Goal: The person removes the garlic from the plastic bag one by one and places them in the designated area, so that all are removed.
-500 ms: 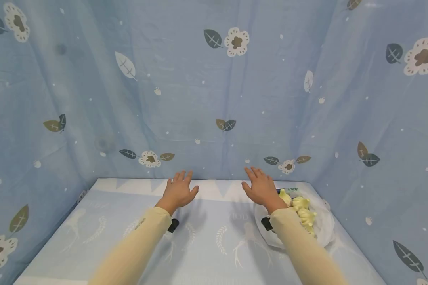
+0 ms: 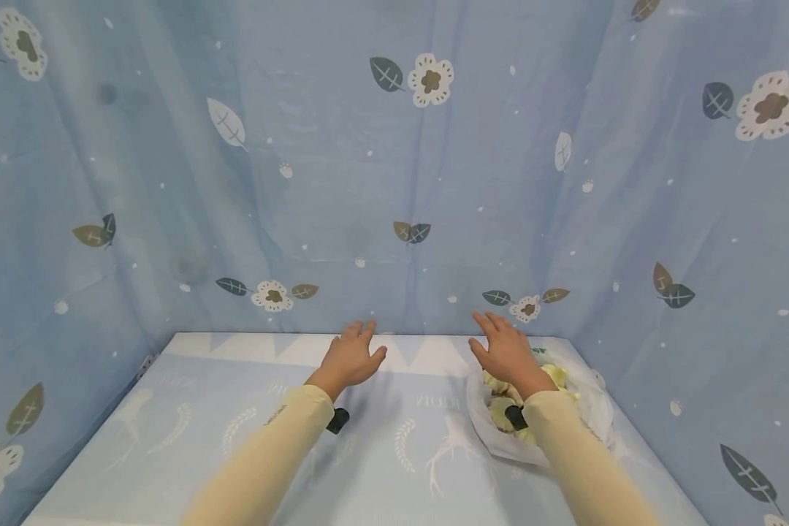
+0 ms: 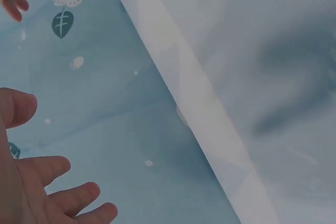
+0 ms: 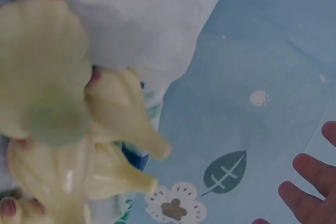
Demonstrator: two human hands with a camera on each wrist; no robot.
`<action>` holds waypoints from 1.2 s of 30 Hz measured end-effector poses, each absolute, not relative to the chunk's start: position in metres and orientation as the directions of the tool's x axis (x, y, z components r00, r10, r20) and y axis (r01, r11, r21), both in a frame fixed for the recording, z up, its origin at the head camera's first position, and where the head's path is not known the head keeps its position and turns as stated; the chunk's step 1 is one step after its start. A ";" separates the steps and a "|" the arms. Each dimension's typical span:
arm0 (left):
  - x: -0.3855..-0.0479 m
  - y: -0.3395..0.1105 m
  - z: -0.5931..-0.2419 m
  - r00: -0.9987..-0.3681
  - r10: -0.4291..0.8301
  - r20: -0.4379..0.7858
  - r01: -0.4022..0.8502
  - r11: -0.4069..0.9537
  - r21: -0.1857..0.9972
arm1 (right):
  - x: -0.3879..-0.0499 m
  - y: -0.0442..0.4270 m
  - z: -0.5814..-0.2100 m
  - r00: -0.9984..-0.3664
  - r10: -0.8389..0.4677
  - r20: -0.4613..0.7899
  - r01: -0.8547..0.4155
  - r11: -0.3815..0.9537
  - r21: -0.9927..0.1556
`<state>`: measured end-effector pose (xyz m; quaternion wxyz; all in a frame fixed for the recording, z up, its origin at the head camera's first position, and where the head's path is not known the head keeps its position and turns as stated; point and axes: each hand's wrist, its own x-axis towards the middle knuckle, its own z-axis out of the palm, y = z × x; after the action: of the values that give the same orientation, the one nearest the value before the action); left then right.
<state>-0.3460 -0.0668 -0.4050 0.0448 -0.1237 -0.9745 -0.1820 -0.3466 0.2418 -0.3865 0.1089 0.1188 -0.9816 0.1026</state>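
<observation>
Garlic bulbs (image 4: 52, 174) smooth (faintly glossy); bag (image 4: 147, 35) plastic-looking.

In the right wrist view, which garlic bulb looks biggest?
The upper-left bulb, cut by the picture's left edge; the other bulbs, below or right of it, look smaller.

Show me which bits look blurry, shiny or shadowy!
Head view: soft shadows on the table, a faint shine high up on the curtain; left wrist view: dim, with a fuzzy shadow on the table; right wrist view: the biggest garlic bulb looks blurry, and the bulb just below it has a white glint.
</observation>
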 end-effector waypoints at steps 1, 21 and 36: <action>-0.345 -0.064 -0.405 -0.965 0.227 0.131 0.260 0.895 0.362 | -0.346 0.245 -0.387 -0.948 -0.208 0.239 -0.253 0.952 -0.175; -0.337 -0.013 -0.411 -0.954 0.298 0.036 0.260 0.761 0.594 | -0.323 0.306 -0.392 -0.964 -0.128 0.235 -0.185 0.953 -0.238; -0.327 0.011 -0.427 -0.949 0.316 -0.001 0.232 0.699 0.677 | -0.313 0.347 -0.405 -0.983 -0.048 0.176 -0.093 0.960 -0.262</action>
<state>-0.3272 0.0110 -0.4270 -0.0588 -0.1490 -0.9198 -0.3583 -0.3131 0.3466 -0.4051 0.0841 0.0357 -0.9865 0.1361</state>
